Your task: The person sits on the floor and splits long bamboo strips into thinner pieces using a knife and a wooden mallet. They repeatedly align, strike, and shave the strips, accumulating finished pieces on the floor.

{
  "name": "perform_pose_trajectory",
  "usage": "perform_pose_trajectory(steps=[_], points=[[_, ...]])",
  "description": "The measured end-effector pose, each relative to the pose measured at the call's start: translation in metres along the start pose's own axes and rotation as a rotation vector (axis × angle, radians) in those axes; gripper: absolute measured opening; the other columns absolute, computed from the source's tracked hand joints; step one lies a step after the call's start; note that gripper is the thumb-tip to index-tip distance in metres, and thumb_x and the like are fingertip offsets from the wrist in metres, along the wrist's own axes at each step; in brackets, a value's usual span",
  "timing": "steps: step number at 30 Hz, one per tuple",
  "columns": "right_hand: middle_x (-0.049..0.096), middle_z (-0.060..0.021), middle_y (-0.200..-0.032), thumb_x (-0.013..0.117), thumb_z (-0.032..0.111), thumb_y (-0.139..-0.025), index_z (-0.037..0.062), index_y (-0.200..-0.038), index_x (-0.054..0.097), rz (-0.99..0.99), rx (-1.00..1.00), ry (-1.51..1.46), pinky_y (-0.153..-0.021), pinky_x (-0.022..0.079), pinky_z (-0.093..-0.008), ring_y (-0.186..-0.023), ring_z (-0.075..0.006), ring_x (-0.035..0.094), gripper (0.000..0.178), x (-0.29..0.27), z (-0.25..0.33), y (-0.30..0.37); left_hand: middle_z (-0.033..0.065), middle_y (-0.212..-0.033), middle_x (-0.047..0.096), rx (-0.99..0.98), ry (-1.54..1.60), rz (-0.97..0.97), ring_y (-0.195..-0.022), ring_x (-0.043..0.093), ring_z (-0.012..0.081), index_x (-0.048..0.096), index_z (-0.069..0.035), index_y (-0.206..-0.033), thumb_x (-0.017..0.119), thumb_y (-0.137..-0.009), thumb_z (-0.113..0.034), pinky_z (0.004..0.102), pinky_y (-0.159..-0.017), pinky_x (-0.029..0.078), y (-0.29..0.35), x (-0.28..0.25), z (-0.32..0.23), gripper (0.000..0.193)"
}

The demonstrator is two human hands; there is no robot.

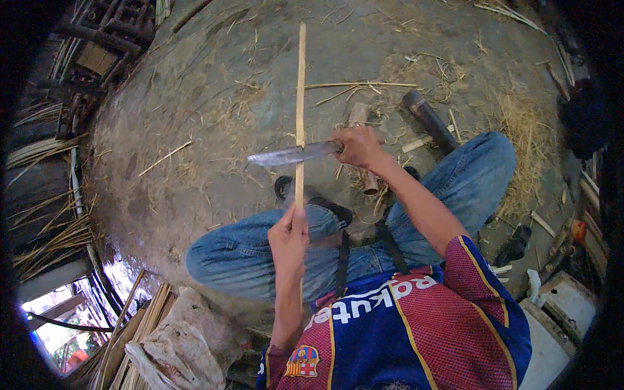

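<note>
My left hand [289,237] is closed round the lower part of a long, pale split-bamboo strip [300,84], which points away from me. In my right hand [359,147] is the handle of a large knife [286,156], its broad blade reaching left across the strip. Blade and strip cross a little beyond my left hand; the blade lies over the strip there. The knife's handle is mostly hidden in my fist. Just below and beyond my right hand lies a brown bamboo tube [370,183], partly covered by the hand.
A dark, thick bamboo piece [429,120] lies beyond my right knee. Thin strips [364,84] and shavings [526,143] litter the earthen floor. At lower left are a pale sack [188,338] and bundled bamboo slats [146,318]. White boxes [552,318] stand at lower right.
</note>
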State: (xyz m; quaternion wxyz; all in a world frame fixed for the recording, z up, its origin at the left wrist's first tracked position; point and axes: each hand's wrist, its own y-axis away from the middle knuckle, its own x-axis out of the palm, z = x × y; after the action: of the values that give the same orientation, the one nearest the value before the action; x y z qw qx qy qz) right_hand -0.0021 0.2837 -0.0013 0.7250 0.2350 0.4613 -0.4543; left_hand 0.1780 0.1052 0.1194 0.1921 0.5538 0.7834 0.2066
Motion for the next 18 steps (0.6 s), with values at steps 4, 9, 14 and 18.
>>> perform_pose_trajectory(steps=[4, 9, 14, 18], points=[[0.069, -0.0113, -0.081, 0.071, 0.035, -0.071, 0.0183, -0.094, 0.069, 0.044, -0.069, 0.009, -0.063, 0.052, -0.0475, -0.078, -0.0339, 0.069, 0.029, 0.008, -0.012, 0.004, -0.0065, -0.067, 0.045, -0.032, 0.032, 0.03, -0.049, 0.037, 0.0007, 0.064, -0.006, -0.121, 0.058, -0.099, -0.023, 0.0182, -0.041, 0.026, 0.01, -0.007, 0.013, 0.029], [0.069, -0.0099, -0.082, 0.072, 0.034, -0.068, 0.0202, -0.094, 0.069, 0.257, 0.089, -0.09, -0.065, 0.052, -0.0466, -0.078, -0.0335, 0.067, 0.03, 0.011, 0.029, 0.015, -0.0063, -0.067, 0.045, -0.088, 0.102, -0.009, -0.048, 0.036, 0.0009, 0.064, -0.006, -0.122, 0.058, -0.098, -0.022, 0.0181, -0.039, 0.026, 0.009, -0.018, 0.024, 0.029], [0.071, -0.013, -0.088, 0.069, 0.03, -0.072, 0.018, -0.096, 0.073, 0.316, 0.431, -0.065, -0.073, 0.054, -0.0454, -0.084, -0.0343, 0.068, 0.027, 0.002, -0.016, -0.02, -0.0063, -0.066, 0.045, -0.139, 0.065, -0.002, -0.047, 0.036, 0.0012, 0.063, -0.006, -0.123, 0.059, -0.098, -0.022, 0.0184, -0.04, 0.027, 0.025, -0.027, 0.02, 0.03], [0.07, -0.0149, -0.089, 0.069, 0.03, -0.071, 0.0197, -0.102, 0.073, 0.193, 0.227, -0.079, -0.077, 0.054, -0.0447, -0.086, -0.0346, 0.068, 0.033, -0.007, -0.013, -0.004, -0.0063, -0.065, 0.045, -0.148, 0.013, -0.02, -0.047, 0.036, 0.0013, 0.063, -0.006, -0.123, 0.059, -0.098, -0.021, 0.0187, -0.04, 0.027, 0.042, -0.031, 0.03, 0.03]])
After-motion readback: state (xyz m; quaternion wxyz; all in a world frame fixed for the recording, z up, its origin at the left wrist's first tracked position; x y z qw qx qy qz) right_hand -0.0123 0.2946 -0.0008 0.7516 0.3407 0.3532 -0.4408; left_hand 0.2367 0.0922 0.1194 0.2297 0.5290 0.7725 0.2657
